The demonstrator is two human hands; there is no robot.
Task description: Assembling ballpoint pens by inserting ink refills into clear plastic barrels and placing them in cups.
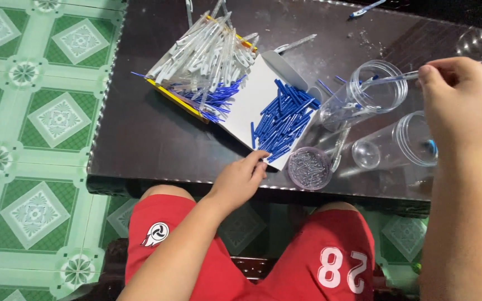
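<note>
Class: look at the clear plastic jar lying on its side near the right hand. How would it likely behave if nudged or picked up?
The clear plastic jar lying on its side is round-walled, so a nudge would probably roll it across the glossy dark table. It looks empty and thin, so likely light. Its smooth wall may be slippery in the grip.

You have only one view, from the camera on your head; it looks almost straight down over the near edge of the dark table; it sits close, so the tabletop fills the upper frame, your lap and red shorts fill the bottom, and the green tiled floor runs down the left side; your forearms enter from below.
</note>
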